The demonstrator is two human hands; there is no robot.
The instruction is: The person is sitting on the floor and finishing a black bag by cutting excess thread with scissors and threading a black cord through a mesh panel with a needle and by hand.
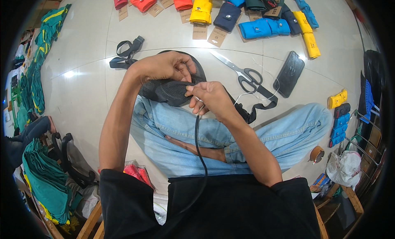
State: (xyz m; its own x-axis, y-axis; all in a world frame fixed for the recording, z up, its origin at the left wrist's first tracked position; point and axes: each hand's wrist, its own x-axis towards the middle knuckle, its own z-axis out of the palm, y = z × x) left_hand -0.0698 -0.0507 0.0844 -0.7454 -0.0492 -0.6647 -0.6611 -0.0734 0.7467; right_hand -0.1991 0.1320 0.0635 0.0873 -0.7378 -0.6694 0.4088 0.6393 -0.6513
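Note:
Over my lap, both hands work at a black mesh bag (164, 91). My left hand (168, 68) is bent over its upper part, fingers curled and closed on the fabric. My right hand (212, 100) pinches the bag's dark edge between thumb and fingers, close to the left fingertips. Something thin and pale shows under the right fingers; I cannot make out what. A black cord (197, 136) runs from below my right hand down to my black shirt; whether the hand grips it is unclear. Black straps with a buckle (246, 115) lie beside the bag at the right.
Scissors (238, 70) with black handles lie ahead, beside a white string (276, 80) and a dark phone (289, 74). Farther off are rolled pouches, including a yellow one (201, 11) and a blue one (263, 28). A tape roll (317, 154) sits by my right knee.

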